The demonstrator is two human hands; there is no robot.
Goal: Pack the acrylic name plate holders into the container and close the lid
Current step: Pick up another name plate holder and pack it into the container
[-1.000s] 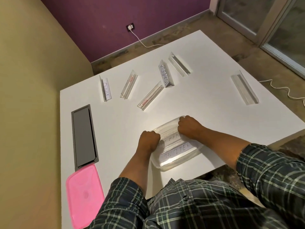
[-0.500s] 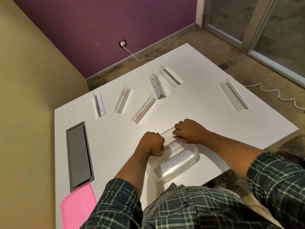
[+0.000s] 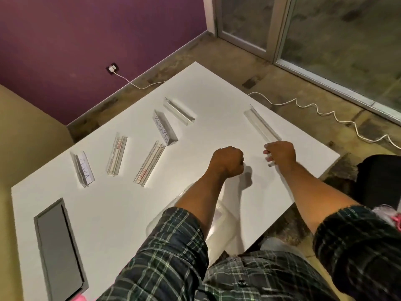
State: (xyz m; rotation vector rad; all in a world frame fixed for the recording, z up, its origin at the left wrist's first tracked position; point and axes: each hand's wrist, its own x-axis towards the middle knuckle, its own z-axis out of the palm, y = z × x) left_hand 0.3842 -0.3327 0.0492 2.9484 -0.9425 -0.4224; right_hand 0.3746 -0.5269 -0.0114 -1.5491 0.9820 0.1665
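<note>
Now we work across the table (image 3: 121, 205) for the next holder. From the left, five holders lie loose in a row: the lettered one (image 3: 83, 170), a clear one (image 3: 116, 156), a slanted one (image 3: 149, 163), the labelled one (image 3: 164, 127) and the far one (image 3: 179, 109). Our left hand (image 3: 227, 161) hangs above the bare top in a tight fist, holding nothing. The container (image 3: 221, 216) sits near us, mostly hidden under that forearm. Our right hand (image 3: 281, 153) hovers just short of the sixth holder (image 3: 261, 125), fingers loosely curled and empty. We judge it best to pinch that holder by its near end, lift it level, and lay it lengthwise in the container.
</note>
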